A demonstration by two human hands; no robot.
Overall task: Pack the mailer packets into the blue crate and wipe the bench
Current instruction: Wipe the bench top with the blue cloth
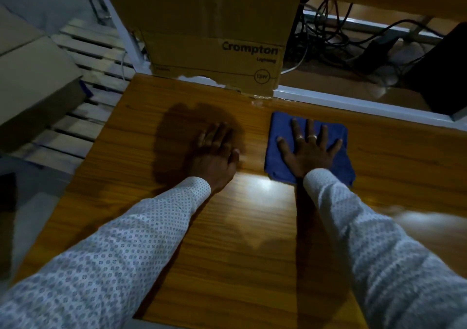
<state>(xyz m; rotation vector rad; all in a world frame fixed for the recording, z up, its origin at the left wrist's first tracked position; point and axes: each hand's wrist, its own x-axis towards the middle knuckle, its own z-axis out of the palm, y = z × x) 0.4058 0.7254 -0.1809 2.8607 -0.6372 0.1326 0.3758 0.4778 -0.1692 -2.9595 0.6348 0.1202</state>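
Glossy wood-grain bench [227, 227], matt blue cloth [283, 136], cardboard box [214, 38]

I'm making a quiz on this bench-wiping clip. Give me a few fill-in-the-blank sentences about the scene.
1. The right hand presses flat on a folded ____ cloth.
2. The left hand rests on the bare ____ bench.
3. The cardboard box behind the bench reads ____.

Missing words: blue; wooden; Crompton

My blue cloth [309, 146] lies flat and folded into a rough square on the wood-grain bench [227, 240], right of centre near the far edge. The bench top is glossy, catching a bright patch of light just beside the cloth.
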